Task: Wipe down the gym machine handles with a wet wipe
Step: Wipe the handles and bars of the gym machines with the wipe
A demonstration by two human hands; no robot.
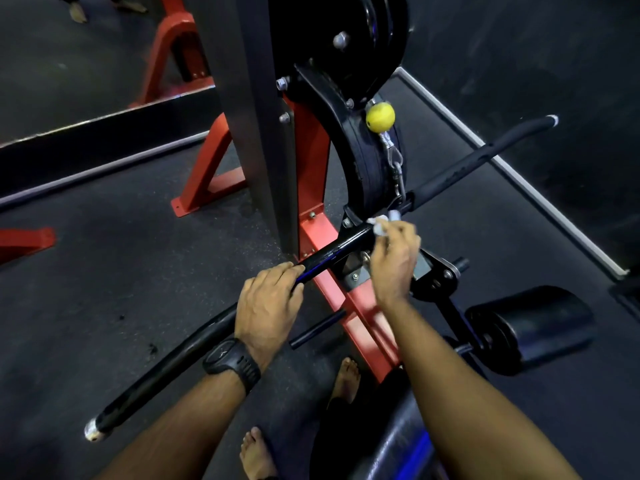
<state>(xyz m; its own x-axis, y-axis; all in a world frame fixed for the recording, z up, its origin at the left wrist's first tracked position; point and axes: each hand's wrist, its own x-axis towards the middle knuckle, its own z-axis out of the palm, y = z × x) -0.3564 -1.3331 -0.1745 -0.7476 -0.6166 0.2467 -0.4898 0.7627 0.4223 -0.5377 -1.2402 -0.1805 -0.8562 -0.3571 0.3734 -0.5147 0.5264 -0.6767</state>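
A long black pull-down bar (pixel 460 168) runs diagonally from lower left to upper right, hanging from a cable clip near its middle. My left hand (pixel 266 303), with a black watch at the wrist, grips the bar left of its centre. My right hand (pixel 394 258) pinches a small white wet wipe (pixel 381 224) and holds it against the bar near the centre joint. The bar's left end has a silver cap (pixel 92 432); its right end (pixel 550 120) reaches toward the floor border.
A red and black machine frame (pixel 311 161) rises just behind the bar, with a yellow ball stopper (pixel 380 116) on the cable. A black roller pad (pixel 530 327) sits at right. My bare feet (pixel 258 452) stand on dark rubber flooring.
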